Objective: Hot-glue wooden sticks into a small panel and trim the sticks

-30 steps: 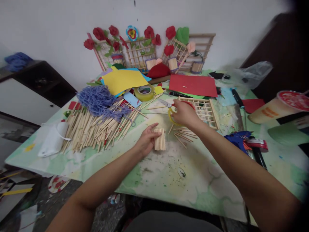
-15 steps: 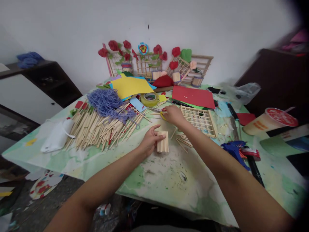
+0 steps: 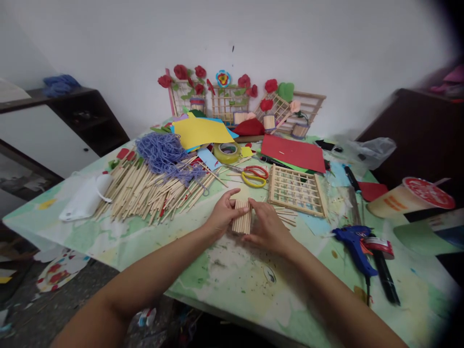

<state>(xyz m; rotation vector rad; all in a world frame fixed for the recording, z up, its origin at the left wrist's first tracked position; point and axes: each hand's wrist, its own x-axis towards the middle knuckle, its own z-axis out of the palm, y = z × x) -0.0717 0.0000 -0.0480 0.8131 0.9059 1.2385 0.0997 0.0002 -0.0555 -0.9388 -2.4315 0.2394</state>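
Note:
A small block of short wooden sticks set side by side [image 3: 241,220] stands just above the table's front half. My left hand [image 3: 223,212] grips it from the left, thumb across its face. At its right edge, my right hand [image 3: 268,224] closes on it with fingers at the top and thumb low. Beyond the hands lie scissors [image 3: 253,180] with red and yellow handles. A wooden lattice frame [image 3: 297,191] rests to their right, and several loose sticks [image 3: 286,215] stick out past my right hand.
To the left are a heap of sticks [image 3: 145,193] and purple yarn [image 3: 161,153]. A tape roll [image 3: 227,152] and yellow paper [image 3: 199,133] lie behind. At right are a blue glue gun [image 3: 357,244] and a drink cup [image 3: 406,198]. Paper roses [image 3: 181,72] stand by the wall.
My right hand has let go of the scissors and come back to the stick block, now touching its right side. My left hand keeps its hold. The view has shifted slightly.

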